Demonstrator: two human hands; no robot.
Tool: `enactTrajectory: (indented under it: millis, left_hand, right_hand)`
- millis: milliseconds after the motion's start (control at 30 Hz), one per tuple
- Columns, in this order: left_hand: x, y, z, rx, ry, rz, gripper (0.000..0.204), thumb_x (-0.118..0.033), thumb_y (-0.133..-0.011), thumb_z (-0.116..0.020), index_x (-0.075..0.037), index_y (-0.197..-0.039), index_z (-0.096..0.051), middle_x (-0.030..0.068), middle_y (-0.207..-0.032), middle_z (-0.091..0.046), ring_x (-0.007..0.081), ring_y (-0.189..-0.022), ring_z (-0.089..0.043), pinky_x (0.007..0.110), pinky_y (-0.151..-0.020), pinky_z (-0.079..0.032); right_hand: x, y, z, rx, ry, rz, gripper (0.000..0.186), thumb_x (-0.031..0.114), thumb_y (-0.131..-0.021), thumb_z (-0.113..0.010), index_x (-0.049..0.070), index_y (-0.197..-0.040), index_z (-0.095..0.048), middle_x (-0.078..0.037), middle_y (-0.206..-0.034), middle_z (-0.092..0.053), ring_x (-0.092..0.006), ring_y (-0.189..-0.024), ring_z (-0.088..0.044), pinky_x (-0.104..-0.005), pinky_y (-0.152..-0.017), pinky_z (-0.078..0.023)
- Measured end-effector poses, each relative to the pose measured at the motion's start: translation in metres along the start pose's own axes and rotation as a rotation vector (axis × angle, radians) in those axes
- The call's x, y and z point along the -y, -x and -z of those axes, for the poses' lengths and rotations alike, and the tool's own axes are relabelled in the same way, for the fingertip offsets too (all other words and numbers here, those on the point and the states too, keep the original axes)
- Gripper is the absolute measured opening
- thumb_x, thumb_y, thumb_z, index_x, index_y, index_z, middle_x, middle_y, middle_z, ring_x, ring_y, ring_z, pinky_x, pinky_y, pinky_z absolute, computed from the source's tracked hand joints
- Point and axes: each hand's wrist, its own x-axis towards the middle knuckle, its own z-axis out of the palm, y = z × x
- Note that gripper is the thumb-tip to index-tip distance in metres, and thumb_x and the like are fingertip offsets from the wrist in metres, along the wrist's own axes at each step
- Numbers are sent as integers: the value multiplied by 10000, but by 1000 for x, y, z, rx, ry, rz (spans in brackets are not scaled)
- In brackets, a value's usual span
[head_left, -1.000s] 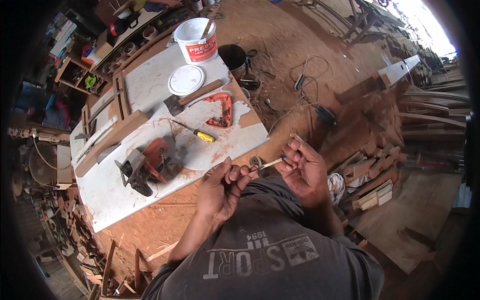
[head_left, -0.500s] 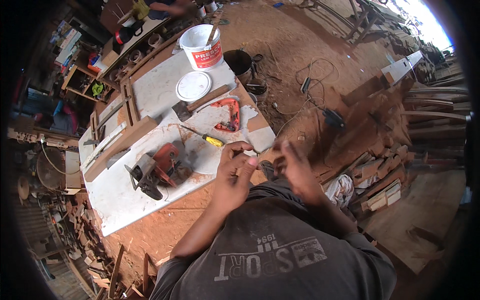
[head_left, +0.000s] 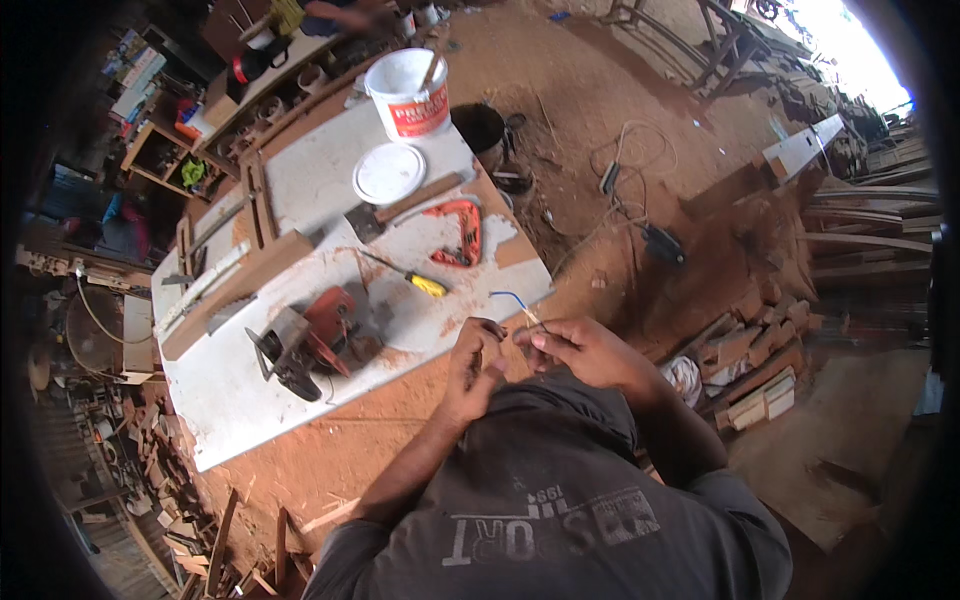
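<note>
Fingers of right hand (head_left: 590,352) pinch a thin, pale-and-blue, wire-like strand (head_left: 527,310); blue tip, by these fingers 1 s ago, now juts far left. Left hand (head_left: 470,370) half-open, apparently empty.

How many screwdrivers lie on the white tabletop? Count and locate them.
1: the yellow-handled screwdriver, between the wooden-handled tool and the red power tool. Others may be hidden.
</note>
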Motion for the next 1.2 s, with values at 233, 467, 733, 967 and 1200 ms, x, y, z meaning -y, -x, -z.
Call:
enactTrajectory:
  millis: [233, 467, 733, 967, 1200]
  left_hand:
    - [-12, -29, -1, 236, 161, 200, 397, -344, -1098, -450, 29, -1036, -568, 52, -904, -602, 148, -875, -545, 325, -839, -461]
    - [-97, -36, 18, 560, -336, 438, 253, -244, -1076, -521, -36, -1003, -646, 107, -933, -655, 184, -892, -622, 338, -810, -479]
    - [-146, -2, 14, 821, -235, 648, 404, -369, -1085, -482, -19, -934, -617, 97, -758, -601, 188, -769, -590, 375, -763, -469]
    - [-123, 45, -9, 153, 129, 790, 454, -371, -1081, -511, -95, -722, -531, -50, -699, -497, 57, -693, -418, 236, -674, -346]
    - [-129, 26, -29, 1, 326, 856, 467, -386, -1082, -508, -103, -711, -513, -44, -667, -466, 65, -639, -412, 244, -617, -322]
  right_hand:
    - [29, -3, -12, 31, -569, -113, 278, 253, -1089, -502, 27, -992, -629, 72, -704, -381, -62, -607, -358, -255, -612, -364]
    - [35, 15, 8, 351, -18, 17, 368, 315, -1104, -461, 5, -1100, -660, 64, -682, -420, -50, -597, -364, -231, -589, -353]
    - [18, 43, -19, 656, -445, -336, 381, 400, -1063, -511, 57, -1000, -662, 23, -867, -511, -77, -708, -452, -228, -638, -396]
    - [30, 52, -63, 201, -707, -149, 435, 313, -1064, -448, 137, -672, -381, 44, -607, -333, -101, -550, -307, -290, -540, -245]
    - [18, 56, -64, 91, -997, -125, 396, 264, -1074, -421, 131, -704, -372, 47, -640, -300, -94, -592, -280, -270, -582, -240]
